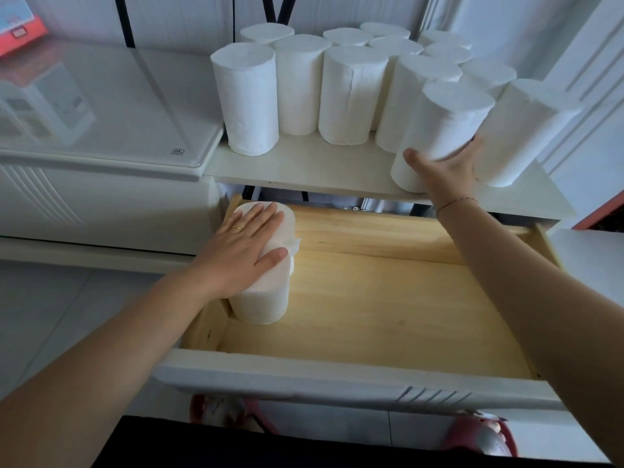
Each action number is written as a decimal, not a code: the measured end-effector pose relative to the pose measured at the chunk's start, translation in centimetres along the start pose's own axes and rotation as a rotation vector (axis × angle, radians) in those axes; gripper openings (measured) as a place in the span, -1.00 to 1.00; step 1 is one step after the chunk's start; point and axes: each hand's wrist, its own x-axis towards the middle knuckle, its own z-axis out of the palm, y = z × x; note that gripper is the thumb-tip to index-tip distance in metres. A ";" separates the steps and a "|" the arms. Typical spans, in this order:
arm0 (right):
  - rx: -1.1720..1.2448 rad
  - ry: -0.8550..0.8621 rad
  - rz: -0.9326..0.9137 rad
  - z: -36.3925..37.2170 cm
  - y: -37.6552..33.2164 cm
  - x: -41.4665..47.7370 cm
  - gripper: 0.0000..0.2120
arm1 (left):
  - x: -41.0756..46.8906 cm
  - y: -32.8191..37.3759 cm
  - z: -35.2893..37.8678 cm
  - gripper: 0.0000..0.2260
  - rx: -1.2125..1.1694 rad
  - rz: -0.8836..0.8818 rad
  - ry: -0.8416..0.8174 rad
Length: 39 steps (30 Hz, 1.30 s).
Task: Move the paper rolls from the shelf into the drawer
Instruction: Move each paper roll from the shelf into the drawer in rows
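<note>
Your left arm is reaching into the open wooden drawer [388,309], and your left hand [250,244] is lying flat, fingers straight and released, on top of the upright drawer roll [260,305], which is standing against the left wall. Farther out, your right arm is stretching to the white shelf [304,163], where your right hand [445,167] is grasping the front roll [445,119] near its base, thumb left, fingers wrapping right. The remaining rolls [248,99] are standing clustered behind and beside it.

Roughly fourteen paper rolls [244,96], one drawer [371,315].
</note>
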 end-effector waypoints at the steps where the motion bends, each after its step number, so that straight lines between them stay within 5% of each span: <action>1: 0.024 -0.058 -0.021 0.1 -0.2 -0.8 -0.15 | 0.0 0.0 0.0 -0.35 -0.005 0.000 0.001; 7: 0.023 -0.414 -0.128 1.0 -1.7 -5.8 -0.04 | -0.1 0.1 -0.2 -0.32 -0.026 -0.001 0.007; 16: -0.012 -0.655 -0.085 2.1 -1.3 -9.2 -0.09 | -0.1 0.1 -0.2 -0.31 -0.034 0.002 0.000; 29: -0.151 -0.793 -0.018 3.8 3.6 -11.0 -0.12 | 0.0 0.0 -0.1 -0.30 -0.034 0.005 -0.001; 39: -0.264 -0.904 0.052 4.6 7.2 -12.5 0.08 | 0.0 -0.3 0.1 -0.32 -0.036 0.013 -0.011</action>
